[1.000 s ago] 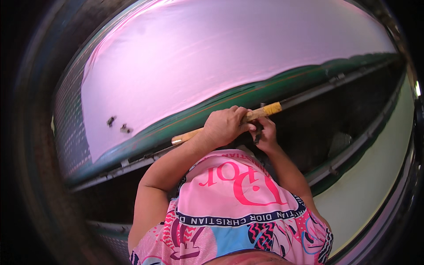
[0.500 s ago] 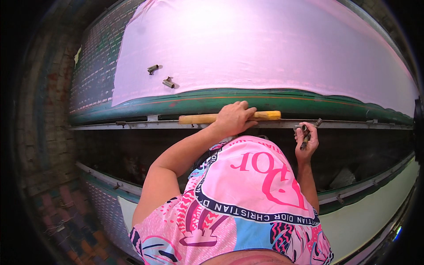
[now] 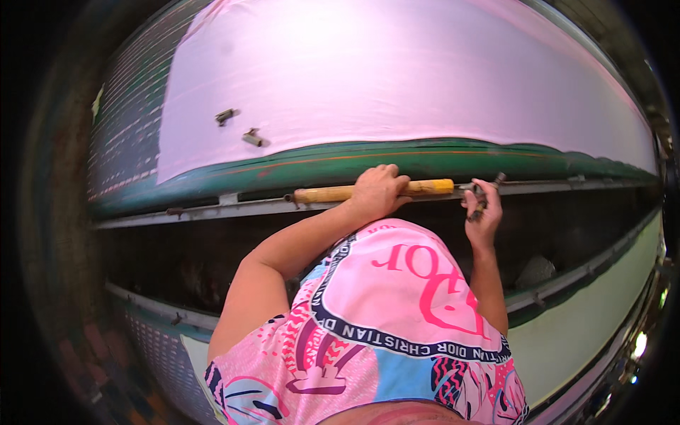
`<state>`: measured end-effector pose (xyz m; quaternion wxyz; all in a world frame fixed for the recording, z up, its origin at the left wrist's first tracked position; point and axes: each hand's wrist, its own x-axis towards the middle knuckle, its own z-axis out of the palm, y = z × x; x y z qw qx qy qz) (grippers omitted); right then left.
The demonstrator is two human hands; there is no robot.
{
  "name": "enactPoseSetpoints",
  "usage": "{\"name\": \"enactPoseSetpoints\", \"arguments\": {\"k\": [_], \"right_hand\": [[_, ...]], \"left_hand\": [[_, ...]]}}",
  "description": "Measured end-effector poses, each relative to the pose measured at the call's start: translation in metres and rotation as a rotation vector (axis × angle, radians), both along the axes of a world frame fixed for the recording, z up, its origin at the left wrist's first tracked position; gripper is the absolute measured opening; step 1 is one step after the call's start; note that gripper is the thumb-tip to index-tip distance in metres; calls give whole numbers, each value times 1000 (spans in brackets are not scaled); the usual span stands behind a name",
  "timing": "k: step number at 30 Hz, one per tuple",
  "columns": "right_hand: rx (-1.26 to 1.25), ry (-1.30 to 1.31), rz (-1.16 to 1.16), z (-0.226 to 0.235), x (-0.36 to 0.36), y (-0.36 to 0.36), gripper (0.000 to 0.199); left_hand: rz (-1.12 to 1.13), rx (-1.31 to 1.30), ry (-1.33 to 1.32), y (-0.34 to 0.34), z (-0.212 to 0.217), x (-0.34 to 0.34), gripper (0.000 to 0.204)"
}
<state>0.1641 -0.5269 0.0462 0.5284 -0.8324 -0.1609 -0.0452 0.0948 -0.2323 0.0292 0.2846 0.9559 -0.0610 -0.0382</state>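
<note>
My left hand (image 3: 379, 193) is wrapped over a round wooden stick (image 3: 322, 195) with a yellow end, held level along the near edge of a long table. In my right hand (image 3: 484, 216), the fingers close around several small metal clips (image 3: 500, 178), just beyond the stick's yellow end. Part of those clips is hidden by the fingers. A pale pink cloth (image 3: 368, 78) lies spread over the table. Two similar metal clips, one nearer (image 3: 252, 137) and one farther (image 3: 225, 116), rest on its left part.
A rounded green edge (image 3: 326, 159) and a metal rail (image 3: 262, 207) run along the table's near side. Below the rail lies a dark gap (image 3: 163, 255). Another table with a pale green covering (image 3: 574, 347) stands close on the near side. Brick paving (image 3: 106, 368) shows at lower left.
The view has swung slightly, so the cloth and its clips appear farther left. My right hand is a little closer to the stick's yellow end. Both hands keep their hold.
</note>
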Motion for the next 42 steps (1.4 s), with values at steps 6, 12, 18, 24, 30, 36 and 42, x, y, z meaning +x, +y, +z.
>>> {"name": "enactPoseSetpoints", "arguments": {"k": [6,12,18,24,30,36,42], "right_hand": [[-101,105,41,-13,10,-6,31],[-167,-22,30,-10,11,2,36],[-155,-21,42,-14,12,4,34],[-184,-53,107,-9,16,3,31],[-151,14,87,-23,19,7,29],[-216,12,95,-24,21,7,31],[-200,-49,63,-29,14,8,55]], "left_hand": [[47,48,47,-5,-1,4,36],[35,112,48,-5,0,5,40],[53,123,0,-7,-3,2,39],[45,118,42,-6,-2,5,38],[44,116,48,-7,2,6,39],[-34,107,109,-15,7,15,65],[-249,-226,-152,-70,-24,74,94]]}}
